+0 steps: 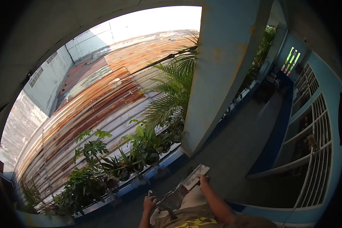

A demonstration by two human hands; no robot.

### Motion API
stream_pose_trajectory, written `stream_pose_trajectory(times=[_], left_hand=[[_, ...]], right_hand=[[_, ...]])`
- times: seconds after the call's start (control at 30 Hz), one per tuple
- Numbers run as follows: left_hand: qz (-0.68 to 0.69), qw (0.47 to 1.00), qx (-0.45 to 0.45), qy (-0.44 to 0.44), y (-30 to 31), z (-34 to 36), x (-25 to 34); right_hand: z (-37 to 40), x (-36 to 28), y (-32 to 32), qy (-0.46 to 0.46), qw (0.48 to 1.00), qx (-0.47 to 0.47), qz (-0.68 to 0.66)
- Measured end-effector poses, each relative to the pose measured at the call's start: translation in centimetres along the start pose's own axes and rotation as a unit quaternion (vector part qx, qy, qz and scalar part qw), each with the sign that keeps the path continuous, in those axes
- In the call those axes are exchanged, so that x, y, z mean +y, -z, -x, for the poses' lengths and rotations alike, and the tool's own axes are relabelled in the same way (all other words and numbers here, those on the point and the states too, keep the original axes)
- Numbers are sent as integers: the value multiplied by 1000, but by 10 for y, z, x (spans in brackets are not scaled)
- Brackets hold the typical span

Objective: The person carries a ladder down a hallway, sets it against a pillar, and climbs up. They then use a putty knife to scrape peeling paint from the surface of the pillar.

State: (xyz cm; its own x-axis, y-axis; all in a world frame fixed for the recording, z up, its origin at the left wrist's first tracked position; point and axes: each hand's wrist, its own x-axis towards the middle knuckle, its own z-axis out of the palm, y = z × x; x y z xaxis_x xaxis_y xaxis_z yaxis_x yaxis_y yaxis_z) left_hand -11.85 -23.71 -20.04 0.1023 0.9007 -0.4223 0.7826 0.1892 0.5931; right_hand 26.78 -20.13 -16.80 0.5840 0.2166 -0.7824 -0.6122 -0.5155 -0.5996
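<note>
My left hand point(149, 202) is low in the view, its fingers closed around a small pale-tipped handle point(150, 193); the rest of that tool is hard to make out. To its right, my right hand point(203, 181) grips the edge of a flat, worn, light-coloured board point(195, 176), which tilts up in front of my body. Between the hands, against my lap, lies a dark grey, stained flat piece point(172, 200). Whether it touches the board is unclear.
Potted plants point(140, 152) line a ledge on the left, beyond a blue kerb. A thick pillar point(216, 76) stands ahead. Rusty roofing point(98, 102) lies outside. The corridor floor point(239, 133) runs back beside barred windows point(319, 133) at the right.
</note>
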Motion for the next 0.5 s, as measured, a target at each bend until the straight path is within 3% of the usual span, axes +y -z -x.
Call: stream_pose_trajectory(times=[0.1,0.17,0.27,0.3,0.33,0.4,0.5], left_hand=[[-27,1000,0,-9,-9,9,13],[-64,998,-21,-19,-17,14,14],[-84,996,-15,-40,-39,16,9],[-100,994,-30,-36,-43,17,12],[-98,994,-35,-32,-49,18,12],[-135,988,-52,-53,-58,17,11],[-143,986,-70,-50,-63,14,7]], right_hand=[[25,6,-13,-11,995,53,82],[16,35,-21,30,982,122,138],[17,63,-22,87,969,75,219],[-11,94,-24,149,937,98,299],[-7,97,-20,145,936,101,305],[-6,111,-17,151,925,17,349],[-13,154,-12,185,888,65,416]])
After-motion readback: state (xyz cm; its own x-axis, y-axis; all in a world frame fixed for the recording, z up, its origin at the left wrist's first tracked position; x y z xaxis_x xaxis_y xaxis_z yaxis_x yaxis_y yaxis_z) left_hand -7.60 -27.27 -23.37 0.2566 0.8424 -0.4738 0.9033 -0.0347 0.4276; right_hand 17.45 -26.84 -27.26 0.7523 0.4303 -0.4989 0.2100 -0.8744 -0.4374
